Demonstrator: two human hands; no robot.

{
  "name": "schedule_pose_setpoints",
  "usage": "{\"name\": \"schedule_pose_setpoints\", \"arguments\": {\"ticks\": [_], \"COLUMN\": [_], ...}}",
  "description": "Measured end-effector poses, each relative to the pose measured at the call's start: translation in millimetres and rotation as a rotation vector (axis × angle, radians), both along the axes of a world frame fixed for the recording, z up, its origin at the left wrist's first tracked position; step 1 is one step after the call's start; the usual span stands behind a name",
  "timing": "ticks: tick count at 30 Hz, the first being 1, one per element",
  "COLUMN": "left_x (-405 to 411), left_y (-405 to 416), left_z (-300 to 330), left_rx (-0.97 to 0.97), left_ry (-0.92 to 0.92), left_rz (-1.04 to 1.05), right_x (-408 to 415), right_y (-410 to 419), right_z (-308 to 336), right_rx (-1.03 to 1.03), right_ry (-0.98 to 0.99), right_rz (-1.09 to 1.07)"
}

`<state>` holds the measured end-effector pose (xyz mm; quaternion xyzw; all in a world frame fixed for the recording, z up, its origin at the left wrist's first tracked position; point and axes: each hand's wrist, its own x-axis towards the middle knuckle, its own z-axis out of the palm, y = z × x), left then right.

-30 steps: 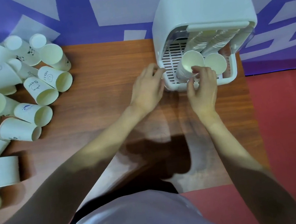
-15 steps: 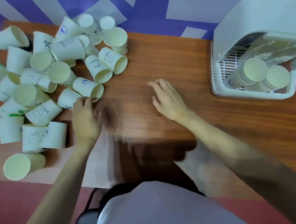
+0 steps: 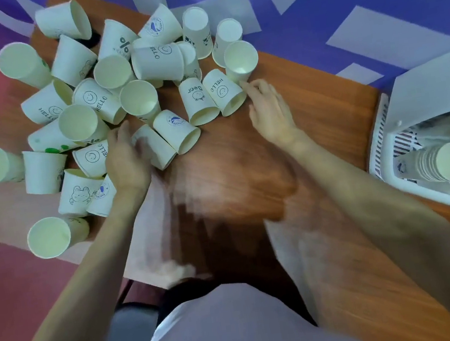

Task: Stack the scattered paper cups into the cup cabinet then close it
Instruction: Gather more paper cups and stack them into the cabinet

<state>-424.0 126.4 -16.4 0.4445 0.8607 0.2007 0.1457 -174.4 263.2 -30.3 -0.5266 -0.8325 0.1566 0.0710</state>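
At the far left we see the scattered paper cups (image 3: 119, 98) heaped over the left part of the wooden counter (image 3: 247, 172), most lying on their sides, a few with open mouths turned up toward us. Several carry "HELLO" with a smiley face, one shows a rabbit drawing (image 3: 78, 192), and others bear a small blue round mark. The outermost cups at the left and lower left reach past the counter's edge as seen against the red floor (image 3: 2, 291).

Our left hand (image 3: 125, 159) lies at the near edge of the heap, its back toward us, fingers bent around a tipped cup (image 3: 153, 149) whose mouth points toward us; motion blur softens the fingers, yet the curl round the cup's wall reads plainly. Just right of that cup lies another with a blue mark (image 3: 178, 132), touching it.

Further right, our right hand (image 3: 268, 114) is stretched flat, fingers straight, the fingertips (image 3: 246, 86) touching the wall of a "HELLO" cup (image 3: 223, 91) lying on its side, with an upright cup (image 3: 241, 60) just behind it. This hand holds nothing.

At the far right stands the white cup cabinet (image 3: 433, 86), well apart from the heap, its front open. Inside, two stacks of nested cups (image 3: 447, 163) lean toward us above a slotted white base (image 3: 380, 141).

Behind the counter runs a purple wall with pale shapes (image 3: 368, 3).
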Motion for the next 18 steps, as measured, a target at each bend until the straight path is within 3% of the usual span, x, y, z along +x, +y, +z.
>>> {"name": "schedule_pose_setpoints", "arguments": {"ticks": [9, 18], "left_x": [1.6, 22.1], "left_y": [-5.3, -28.2], "left_z": [-7.4, 11.8], "left_rx": [-0.012, 0.021], "left_ry": [-0.056, -0.122], "left_rz": [0.032, 0.007], "right_x": [-24.0, 21.8], "right_y": [13.2, -39.6], "right_z": [-9.4, 13.4], "right_rx": [0.126, 0.177], "right_ry": [0.01, 0.14], "right_rz": [-0.041, -0.138]}}
